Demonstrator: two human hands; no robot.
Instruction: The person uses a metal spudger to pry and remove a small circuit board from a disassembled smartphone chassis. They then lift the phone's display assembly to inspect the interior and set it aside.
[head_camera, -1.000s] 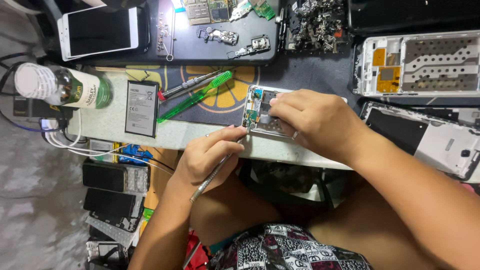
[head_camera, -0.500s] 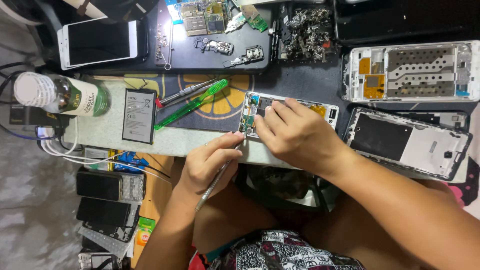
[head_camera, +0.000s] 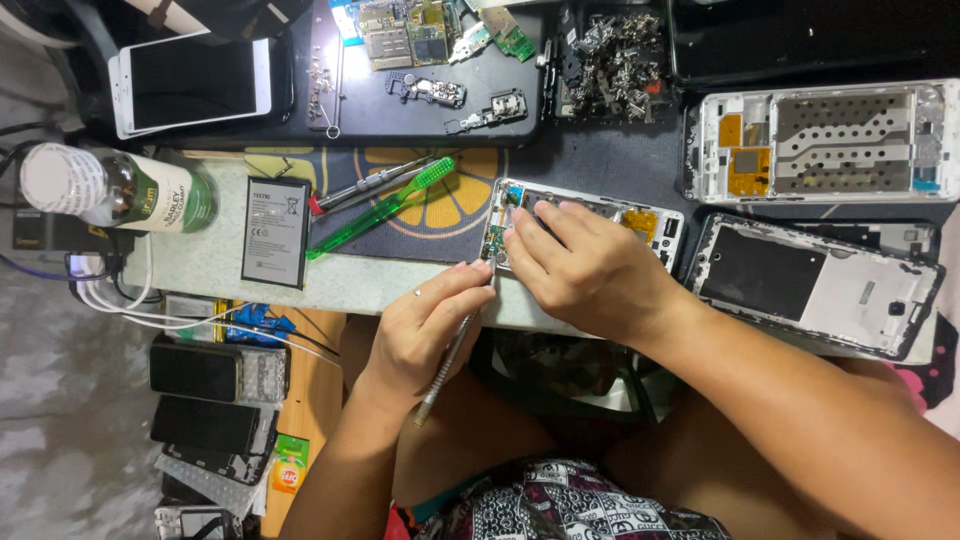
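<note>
The left hand (head_camera: 425, 330) is closed around a thin metal screwdriver (head_camera: 447, 357), its tip at the opened phone (head_camera: 580, 225) on the bench (head_camera: 215, 275). The right hand (head_camera: 590, 265) presses down on that phone. Left of them lie a black battery (head_camera: 275, 232) with a white label and a green-labelled bottle (head_camera: 120, 190).

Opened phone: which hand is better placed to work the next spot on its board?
Probably the left hand: it holds the screwdriver beside the opened phone, while the right hand lies across it.
</note>
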